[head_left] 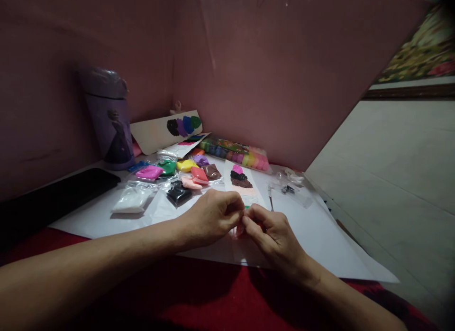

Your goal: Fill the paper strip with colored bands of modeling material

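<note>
My left hand (215, 217) and my right hand (272, 231) meet over the white paper (313, 241), both closed in a pinch. Between their fingertips is a small clear plastic bag (240, 230) with something red-orange in it, mostly hidden by the fingers. Just behind the hands lies a white card strip (255, 188) with pink, black and brown textured patches and a pale peach area. A thin metal-tipped tool (270, 198) rests to the right of the strip. Left of it are several small bags of coloured clay, among them a black one (178, 193) and a white one (132, 199).
A purple tumbler (108, 120) stands at the back left, beside a dark flat object (60, 193). Against the pink wall lean a card with coloured patches (152, 132) and a long pack of colourful pieces (231, 153). An opened clear wrapper (293, 191) lies at the right.
</note>
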`<state>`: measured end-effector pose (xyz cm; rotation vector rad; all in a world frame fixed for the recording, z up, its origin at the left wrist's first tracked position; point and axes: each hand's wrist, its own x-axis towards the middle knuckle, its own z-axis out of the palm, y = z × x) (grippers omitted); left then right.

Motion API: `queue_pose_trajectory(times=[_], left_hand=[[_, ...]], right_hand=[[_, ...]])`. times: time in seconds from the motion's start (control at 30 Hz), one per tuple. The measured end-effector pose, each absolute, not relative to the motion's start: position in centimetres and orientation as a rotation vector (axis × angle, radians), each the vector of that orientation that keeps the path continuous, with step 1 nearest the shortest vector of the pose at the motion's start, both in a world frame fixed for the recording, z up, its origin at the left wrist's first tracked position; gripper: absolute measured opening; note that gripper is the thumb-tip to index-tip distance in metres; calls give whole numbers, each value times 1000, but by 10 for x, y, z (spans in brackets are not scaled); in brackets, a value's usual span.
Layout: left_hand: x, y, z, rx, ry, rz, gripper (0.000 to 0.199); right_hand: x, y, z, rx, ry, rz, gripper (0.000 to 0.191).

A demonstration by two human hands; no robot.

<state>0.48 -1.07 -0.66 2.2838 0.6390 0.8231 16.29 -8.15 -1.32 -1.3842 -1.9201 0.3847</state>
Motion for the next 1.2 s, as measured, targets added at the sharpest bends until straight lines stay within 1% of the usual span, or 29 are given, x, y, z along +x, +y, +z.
queue_pose_trajectory(times=[0.57,0.8,1.2], left_hand=[[5,-11,-7,2335,750,798,7],[5,-10,-7,2313,753,735,10],[6,-10,-6,2246,700,673,14]], right_hand=[[162,-81,-13,-1408,-1936,272,25],[162,-81,-12,-1435,-1926,340,26],[165,-79,-16,-1457,-1888,303,26]])
